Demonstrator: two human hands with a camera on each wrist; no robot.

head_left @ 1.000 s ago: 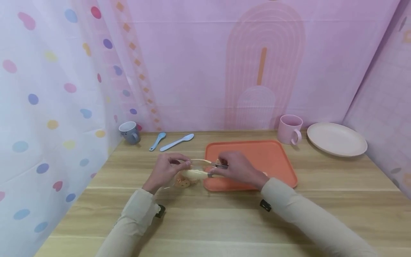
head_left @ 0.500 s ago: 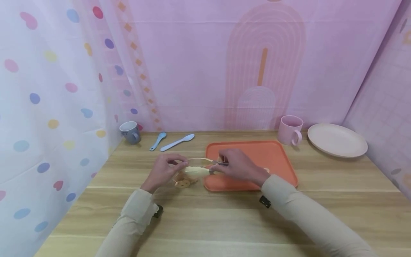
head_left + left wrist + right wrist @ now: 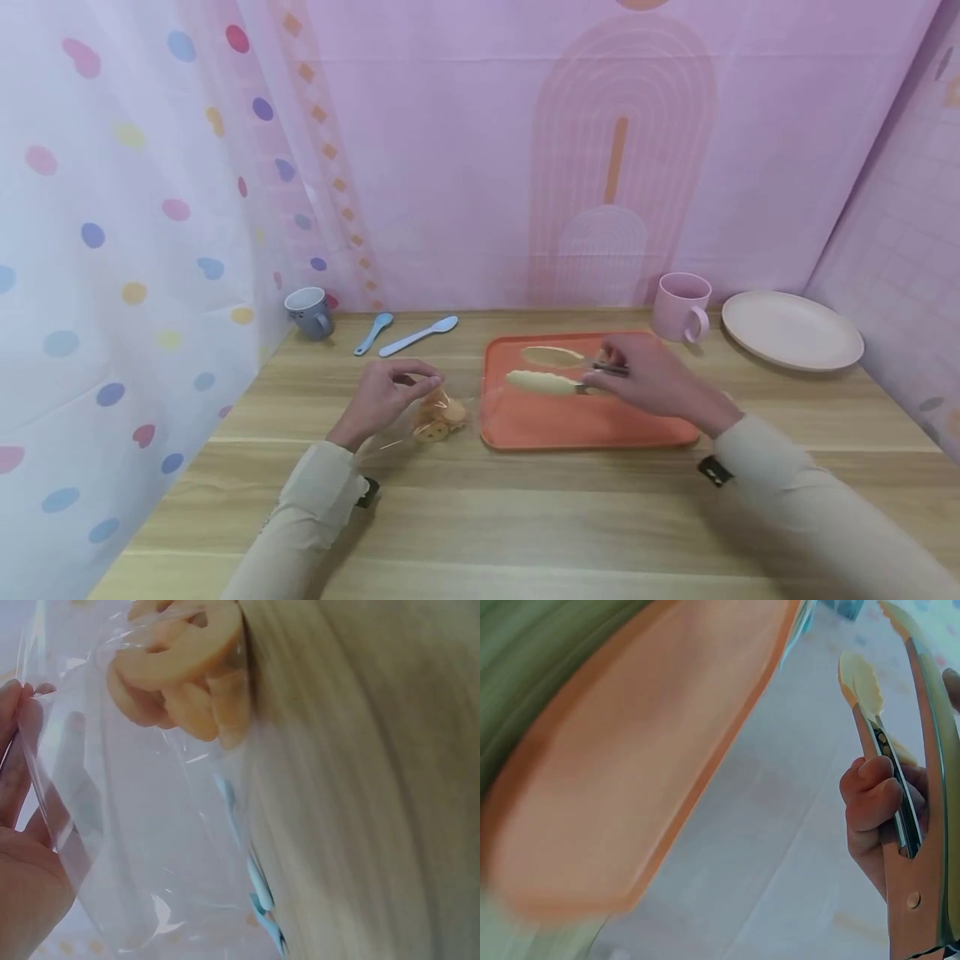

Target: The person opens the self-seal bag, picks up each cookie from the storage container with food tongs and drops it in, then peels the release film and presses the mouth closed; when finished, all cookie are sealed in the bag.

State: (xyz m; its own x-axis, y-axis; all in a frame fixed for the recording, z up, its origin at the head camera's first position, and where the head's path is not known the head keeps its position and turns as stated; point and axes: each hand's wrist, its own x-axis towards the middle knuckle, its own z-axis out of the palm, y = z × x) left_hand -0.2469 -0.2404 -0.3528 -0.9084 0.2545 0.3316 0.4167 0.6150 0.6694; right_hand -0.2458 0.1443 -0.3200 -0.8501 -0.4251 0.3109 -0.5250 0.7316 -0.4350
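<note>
My left hand (image 3: 382, 400) pinches the edge of a clear plastic bag (image 3: 142, 832) left of the orange tray. Several tan smiley-face cookies (image 3: 435, 421) lie inside that bag; the left wrist view shows them (image 3: 180, 656) close up through the plastic. With curled fingers my right hand (image 3: 652, 375) grips metal tongs (image 3: 543, 382) with cream-coloured tips, held above the tray (image 3: 585, 433). The two tips stand apart, and I see nothing between them. In the right wrist view the tongs (image 3: 931, 742) are also spread, fingers (image 3: 870, 802) wrapped round one arm.
Two light-blue spoons (image 3: 418, 336) lie at the back left beside a grey-blue cup (image 3: 309, 314). Behind the tray's right corner stands a pink mug (image 3: 678, 308), with a beige plate (image 3: 791, 331) to its right. Curtains enclose the back and sides of the wooden table (image 3: 480, 525).
My right hand has moved the tongs rightward, away from the bag and over the tray, and their tips have spread. My left hand stays at the bag, where the cookies now show more fully.
</note>
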